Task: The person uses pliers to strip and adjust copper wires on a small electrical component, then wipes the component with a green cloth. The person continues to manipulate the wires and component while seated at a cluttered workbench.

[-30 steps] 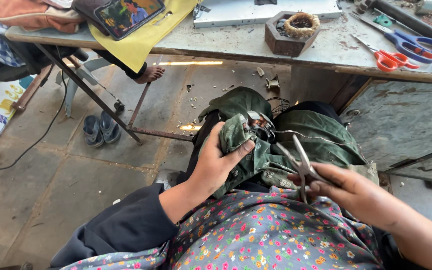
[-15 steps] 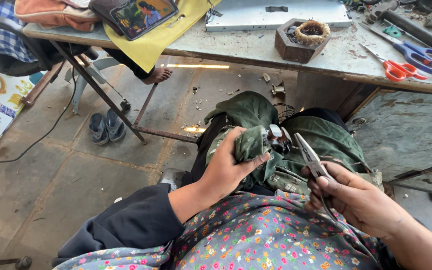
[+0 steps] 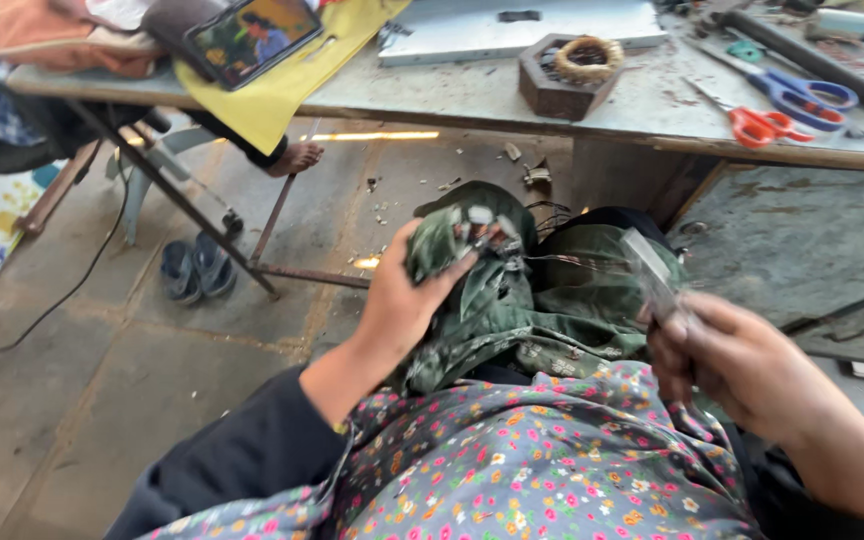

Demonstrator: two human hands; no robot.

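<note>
Left fingers: left hand (image 3: 404,300) clenched around a bunched fold of crumpled olive-green cloth (image 3: 512,290), thumb pressed over the top of the bunch.
Right fingers: right hand (image 3: 737,365) closed around slim grey metal snips (image 3: 652,275); blades blurred, pointing up and away from the fist.
Cloth position: heaped on the lap, above the floral-print grey garment (image 3: 522,460), just below the worktable's near edge.
Gap: snips apart from the gripped fold, to its right.
Grey worktable (image 3: 452,95): hexagonal dark wooden block holding a wound coil (image 3: 567,70) near its front edge; red-handled scissors (image 3: 762,125) and blue-handled scissors (image 3: 802,95) toward the right end.
Floor: dark sandals (image 3: 192,270) beside the folding table's leg.
</note>
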